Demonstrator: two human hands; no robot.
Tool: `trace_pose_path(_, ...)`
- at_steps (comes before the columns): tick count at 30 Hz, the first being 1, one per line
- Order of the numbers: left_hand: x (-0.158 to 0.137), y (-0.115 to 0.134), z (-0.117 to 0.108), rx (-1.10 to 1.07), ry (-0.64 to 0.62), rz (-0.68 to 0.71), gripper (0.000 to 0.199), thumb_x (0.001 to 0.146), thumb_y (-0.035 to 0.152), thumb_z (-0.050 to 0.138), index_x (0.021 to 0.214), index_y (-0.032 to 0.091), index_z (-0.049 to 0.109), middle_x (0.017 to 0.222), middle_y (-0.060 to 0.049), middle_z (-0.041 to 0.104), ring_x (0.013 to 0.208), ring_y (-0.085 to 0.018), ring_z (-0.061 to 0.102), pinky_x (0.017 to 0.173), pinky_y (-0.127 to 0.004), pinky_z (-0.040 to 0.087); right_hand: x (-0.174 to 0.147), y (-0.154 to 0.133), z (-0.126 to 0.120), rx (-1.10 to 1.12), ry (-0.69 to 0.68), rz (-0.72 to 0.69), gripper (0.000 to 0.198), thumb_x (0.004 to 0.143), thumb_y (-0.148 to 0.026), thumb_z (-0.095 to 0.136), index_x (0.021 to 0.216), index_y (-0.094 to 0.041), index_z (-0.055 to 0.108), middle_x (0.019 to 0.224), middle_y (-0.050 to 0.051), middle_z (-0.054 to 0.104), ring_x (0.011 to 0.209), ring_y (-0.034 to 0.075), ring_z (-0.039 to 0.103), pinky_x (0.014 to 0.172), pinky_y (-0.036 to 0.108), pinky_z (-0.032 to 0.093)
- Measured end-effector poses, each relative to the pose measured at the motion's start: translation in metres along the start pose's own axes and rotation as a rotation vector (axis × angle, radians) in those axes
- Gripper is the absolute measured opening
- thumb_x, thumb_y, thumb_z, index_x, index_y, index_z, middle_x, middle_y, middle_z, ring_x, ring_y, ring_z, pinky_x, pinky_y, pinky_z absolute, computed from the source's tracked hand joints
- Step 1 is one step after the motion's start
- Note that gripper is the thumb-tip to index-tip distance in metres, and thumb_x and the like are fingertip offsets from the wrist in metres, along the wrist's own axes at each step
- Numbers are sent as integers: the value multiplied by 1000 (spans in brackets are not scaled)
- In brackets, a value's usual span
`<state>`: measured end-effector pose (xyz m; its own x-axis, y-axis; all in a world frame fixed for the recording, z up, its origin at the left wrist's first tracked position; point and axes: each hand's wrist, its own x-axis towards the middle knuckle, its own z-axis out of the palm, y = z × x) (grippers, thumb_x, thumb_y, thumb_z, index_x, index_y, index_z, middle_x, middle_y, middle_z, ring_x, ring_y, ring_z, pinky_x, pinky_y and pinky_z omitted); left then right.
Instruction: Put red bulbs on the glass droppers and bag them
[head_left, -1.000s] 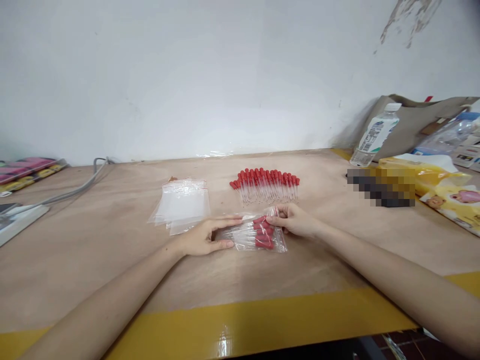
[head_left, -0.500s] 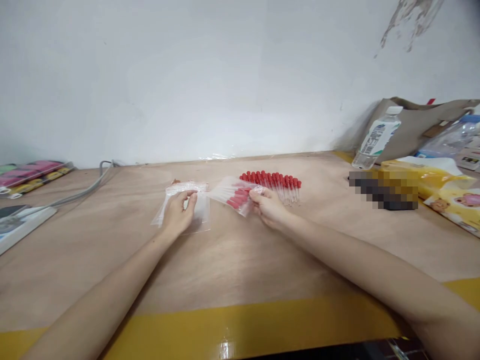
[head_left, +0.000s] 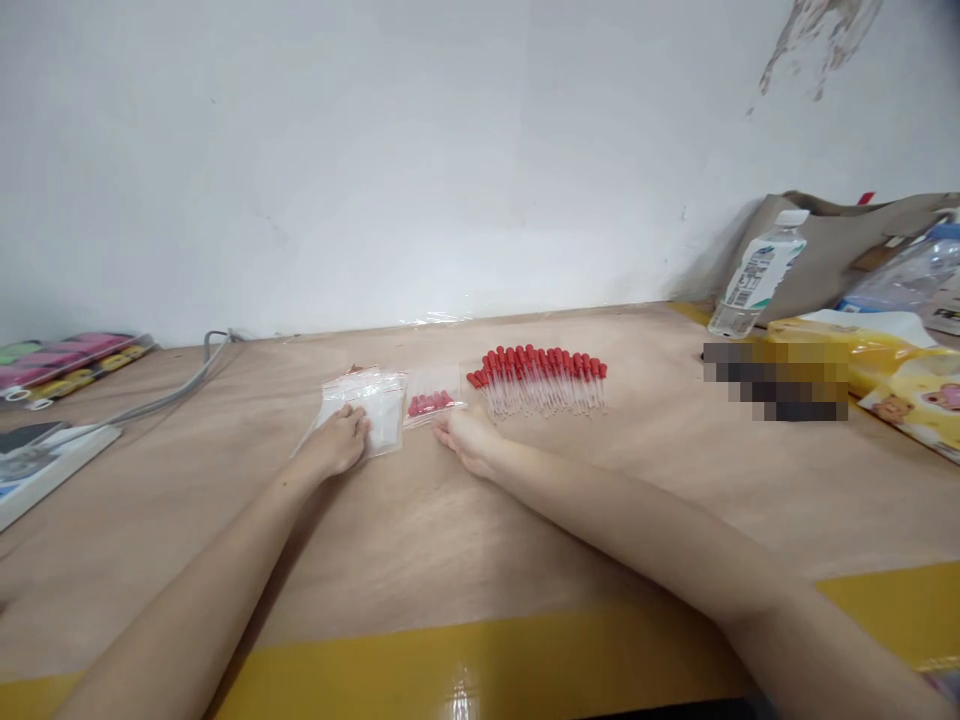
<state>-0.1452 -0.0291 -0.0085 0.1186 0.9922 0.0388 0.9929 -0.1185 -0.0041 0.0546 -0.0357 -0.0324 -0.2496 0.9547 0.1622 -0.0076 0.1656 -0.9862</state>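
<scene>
A stack of clear zip bags (head_left: 386, 420) lies on the brown paper. My left hand (head_left: 341, 440) rests on it with fingers curled together; whether they pinch a single bag is hidden. Just to the right lies a zip bag holding several red-topped droppers (head_left: 430, 402). My right hand (head_left: 474, 440) is closed at this bag's near right edge, fingertips together. Beyond that hand, loose droppers with red bulbs and thin clear stems (head_left: 540, 375) are spread in a fanned row.
A water bottle (head_left: 757, 275) leans by a grey bag (head_left: 825, 235) at the right, near yellow packaging (head_left: 915, 385) and a blurred dark object (head_left: 787, 385). On the left are a grey cable (head_left: 176, 390), a white-edged box (head_left: 67, 465) and a pack of coloured items (head_left: 75, 365).
My right hand has moved left and brought the bag of droppers down beside the stack. My left hand has lowered onto the empty bags and its fingers have curled.
</scene>
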Motion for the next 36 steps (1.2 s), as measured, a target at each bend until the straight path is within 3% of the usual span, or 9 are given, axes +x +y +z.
trace_pose_path(3,-4,-3,-13,-38,57,-13,43,90,28,21,98,8,58,110,-17,59,103,-29,57,86,-39,43,-13,-14,-38,-89,-7,88,10,73,-19,57,82,-18,59,72,6,62,65,17,60,60,33,51)
trace_pose_path(4,-6,-2,-19,-38,90,-22,43,90,29,21,99,8,58,108,-18,60,102,-31,57,85,-41,43,-15,-20,-53,-274,-16,93,6,72,-22,58,75,-17,60,70,5,63,64,17,60,61,32,50)
trace_pose_path(7,-16,14,-39,-43,281,21,40,91,30,26,108,11,56,119,-15,54,113,-30,48,94,-43,37,-8,-36,-95,-782,280,-75,11,74,-27,56,73,-21,65,78,4,66,78,20,60,70,34,45)
trace_pose_path(9,-25,33,-48,-188,390,392,35,90,32,34,109,16,58,117,-10,56,112,-24,49,97,-37,36,3,-40,-111,-963,397,-80,15,75,-30,53,77,-24,67,80,2,66,82,21,59,70,34,44)
trace_pose_path(13,-46,77,-39,-297,172,851,29,90,32,42,109,22,61,114,-7,58,107,-20,52,93,-36,41,28,-34,-118,-1134,350,-146,24,80,-35,48,92,-28,67,92,2,64,88,21,58,71,33,43)
trace_pose_path(18,-61,104,-11,-312,32,931,32,91,29,40,119,23,55,125,-7,53,113,-21,50,96,-38,41,50,-26,-114,-1219,292,-103,32,80,-42,48,103,-28,65,110,7,54,94,23,56,76,34,43)
trace_pose_path(26,-64,109,-8,-440,-42,981,37,91,16,34,122,22,52,128,-6,51,120,-18,46,103,-39,35,66,-25,-119,-822,287,-12,18,69,-29,63,85,-20,65,101,6,56,94,21,54,83,35,41)
trace_pose_path(29,-67,111,-8,-462,-41,946,38,90,13,33,121,22,54,128,-6,51,119,-19,47,102,-40,37,67,-28,-123,-710,268,-24,17,75,-25,56,90,-16,58,90,4,61,84,14,57,76,28,44)
trace_pose_path(36,-68,116,-4,-590,-47,892,32,87,25,47,117,21,57,125,-8,54,117,-21,49,101,-41,37,0,-37,-147,-167,327,-232,21,82,-30,47,96,-22,34,64,-7,54,45,7,47,44,19,38)
